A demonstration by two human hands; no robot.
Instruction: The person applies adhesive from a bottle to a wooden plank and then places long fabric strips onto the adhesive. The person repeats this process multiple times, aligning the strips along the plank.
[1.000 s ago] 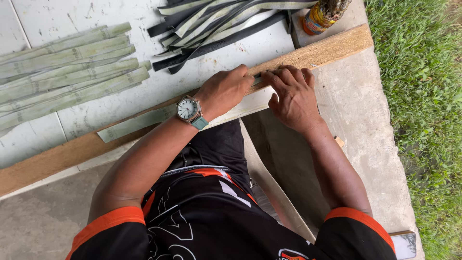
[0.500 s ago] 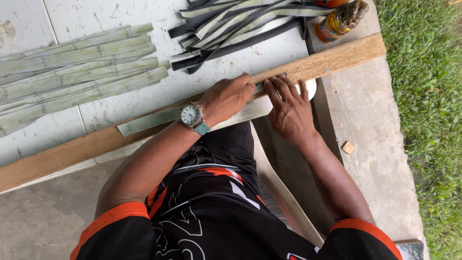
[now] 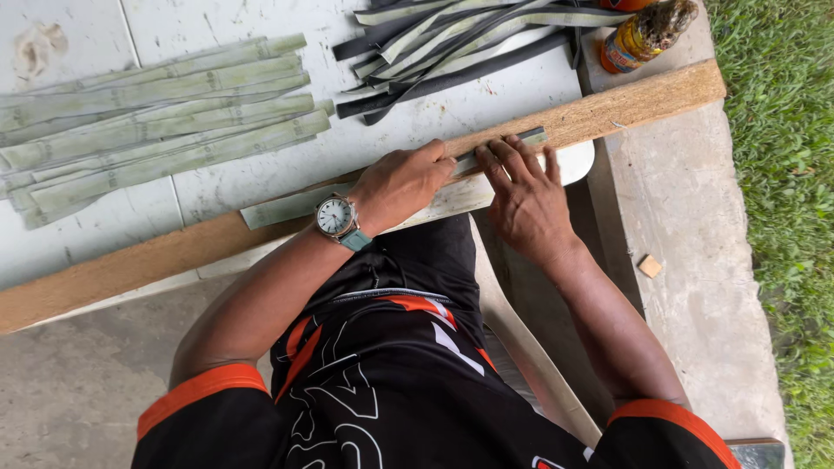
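Note:
My left hand [image 3: 401, 182], with a watch on the wrist, lies palm down on a long pale green strip [image 3: 287, 204] that runs along a wooden plank [image 3: 625, 100]. My right hand [image 3: 521, 187] rests beside it, fingers flat on the same strip near its dark right end [image 3: 526, 137]. Both hands press on the strip rather than close around it. The middle of the strip is hidden under my hands.
A pile of pale green strips [image 3: 156, 122] lies on the white tiled surface at upper left. A bundle of dark and light strips [image 3: 460, 43] sits at the top, with an orange-labelled bottle [image 3: 643, 35] to its right. Grass [image 3: 782, 174] borders the concrete.
The view has shifted slightly, so plank and hands sit a little lower in frame. Both hands stay on the strip, the right fingers edging along it.

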